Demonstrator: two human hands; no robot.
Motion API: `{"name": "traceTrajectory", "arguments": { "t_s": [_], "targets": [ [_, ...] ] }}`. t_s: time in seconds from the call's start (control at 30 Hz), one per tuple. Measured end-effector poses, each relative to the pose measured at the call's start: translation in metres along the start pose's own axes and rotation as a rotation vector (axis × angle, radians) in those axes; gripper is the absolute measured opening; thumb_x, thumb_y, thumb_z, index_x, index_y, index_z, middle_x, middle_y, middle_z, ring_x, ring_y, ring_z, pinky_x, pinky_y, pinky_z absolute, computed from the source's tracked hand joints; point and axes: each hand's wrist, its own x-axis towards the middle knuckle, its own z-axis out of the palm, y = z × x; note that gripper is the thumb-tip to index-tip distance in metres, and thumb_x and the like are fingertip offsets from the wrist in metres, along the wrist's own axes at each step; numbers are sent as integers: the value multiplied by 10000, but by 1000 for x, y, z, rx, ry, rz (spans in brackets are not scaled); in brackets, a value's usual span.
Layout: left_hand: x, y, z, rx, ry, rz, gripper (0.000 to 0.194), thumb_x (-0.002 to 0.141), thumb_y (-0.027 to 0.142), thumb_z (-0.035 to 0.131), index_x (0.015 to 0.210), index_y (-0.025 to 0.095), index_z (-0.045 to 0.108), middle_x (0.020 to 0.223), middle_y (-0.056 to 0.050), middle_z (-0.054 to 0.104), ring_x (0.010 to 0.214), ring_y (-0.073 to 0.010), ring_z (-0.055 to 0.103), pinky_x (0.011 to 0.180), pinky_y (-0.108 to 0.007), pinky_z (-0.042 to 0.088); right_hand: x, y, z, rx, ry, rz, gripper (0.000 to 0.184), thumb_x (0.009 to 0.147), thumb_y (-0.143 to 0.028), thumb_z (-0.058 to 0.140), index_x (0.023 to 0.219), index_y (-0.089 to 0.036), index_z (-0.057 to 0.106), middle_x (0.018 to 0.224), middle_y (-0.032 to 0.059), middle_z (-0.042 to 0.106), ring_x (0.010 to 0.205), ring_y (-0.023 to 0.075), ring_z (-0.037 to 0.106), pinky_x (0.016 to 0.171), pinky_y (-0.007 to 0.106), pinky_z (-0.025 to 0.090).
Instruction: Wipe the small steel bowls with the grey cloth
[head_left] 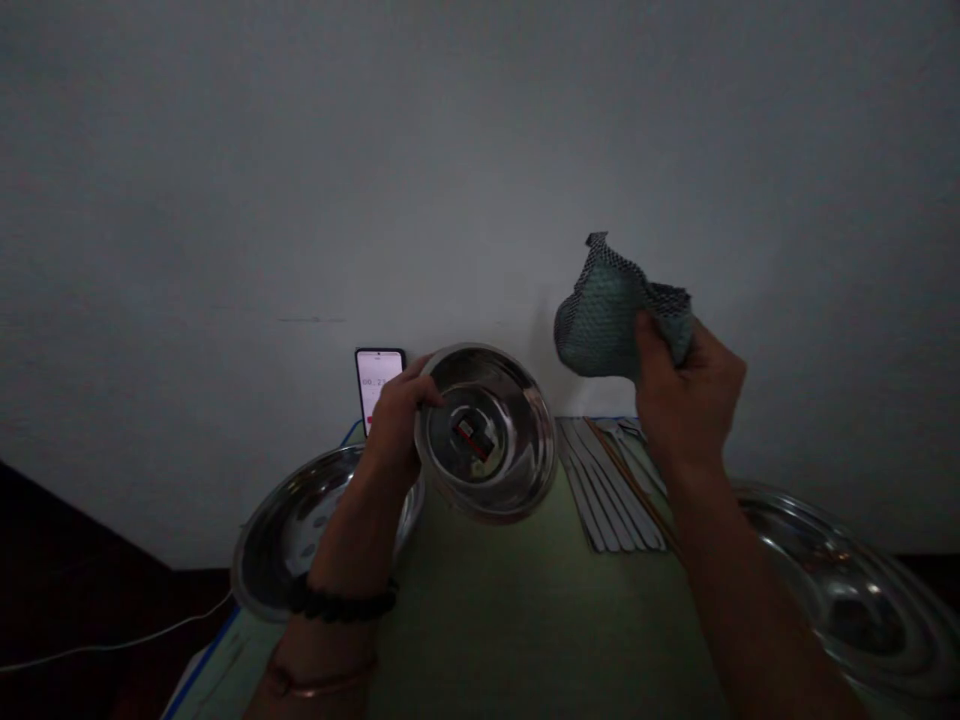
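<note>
My left hand [401, 410] grips the rim of a shiny metal bowl [525, 450], thumb on the inside. The bowl is tilted so its inner face, with a dark and red label on the bottom, shows toward me. Higher up on the right, my right hand [686, 385] pinches a green cleaning cloth [607, 320] with a dark checked edge. Cloth and bowl are apart. Beneath my left forearm stands a large metal basin [277, 530], partly hidden by the arm.
A phone [381, 375] showing a timer leans on the wall. Several flat metal utensils [604, 495] and brown chopsticks [626, 470] lie on the green table [525, 620]. Another metal basin [840, 580] is at right. A white cable [150, 635] runs off left.
</note>
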Motion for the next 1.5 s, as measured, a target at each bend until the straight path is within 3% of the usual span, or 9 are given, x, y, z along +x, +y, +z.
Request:
{"name": "traceTrajectory", "arguments": {
  "t_s": [0.07,0.2,0.27,0.5,0.7,0.83,1.03,1.33,1.5],
  "targets": [
    [-4,2,4,22,-63,-41,364,494,143,497,784,164,716,694,-29,663,706,-200,598,500,-250,395,-8,-3,8,2,-103,-101,338,908,-359,491,1137,-181,664,1072,96,713,1013,267,654,908,433,508],
    [-7,5,8,28,-115,-83,450,487,116,502,868,164,736,661,-18,672,603,-172,584,526,-258,418,-22,-7,23,90,-763,-229,448,935,-419,426,1311,-211,552,1391,91,541,1299,254,491,1087,457,391],
    [-7,6,8,60,-111,-83,485,481,106,504,901,160,741,654,-20,675,558,-166,564,496,-256,400,-25,-7,25,114,-931,-213,465,961,-443,344,1310,-214,549,1441,84,487,1370,237,401,1121,470,345],
    [-13,14,15,3,-272,-126,464,478,114,495,854,151,765,620,-43,647,567,-174,558,478,-254,393,-25,4,29,-106,-712,-302,503,843,-294,584,1307,-133,478,1290,172,574,1204,295,528,1025,493,408],
    [-21,26,17,86,-355,-70,466,473,115,501,852,163,768,616,-42,651,563,-182,564,514,-288,431,-27,12,35,-140,-581,-133,345,807,-489,608,986,-194,594,861,77,695,787,240,643,671,338,465],
    [-24,31,16,65,-173,95,463,463,108,493,832,183,764,657,-24,673,657,-207,616,535,-279,446,-32,12,43,-73,-457,87,409,822,-561,540,867,-162,620,770,78,689,708,211,614,612,302,420],
    [-14,15,15,-19,46,344,460,508,107,497,894,194,733,807,3,717,847,-224,648,708,-311,517,-36,31,53,201,-660,460,430,803,-550,536,871,-137,636,835,105,712,717,215,642,577,290,447],
    [-11,16,-15,399,-418,-124,461,795,228,610,1250,294,585,1166,-17,674,1048,-234,616,887,-329,477,-11,26,25,-145,-649,-36,190,813,-360,561,825,-177,610,740,45,657,664,170,561,612,272,376],
    [-6,1,-3,303,-317,-86,301,838,283,591,1128,267,669,1124,-23,699,1120,-230,598,1005,-362,409,-14,15,25,-275,-540,-110,125,750,-296,636,754,-201,555,616,-6,565,550,129,463,554,258,294]
  ]
}}
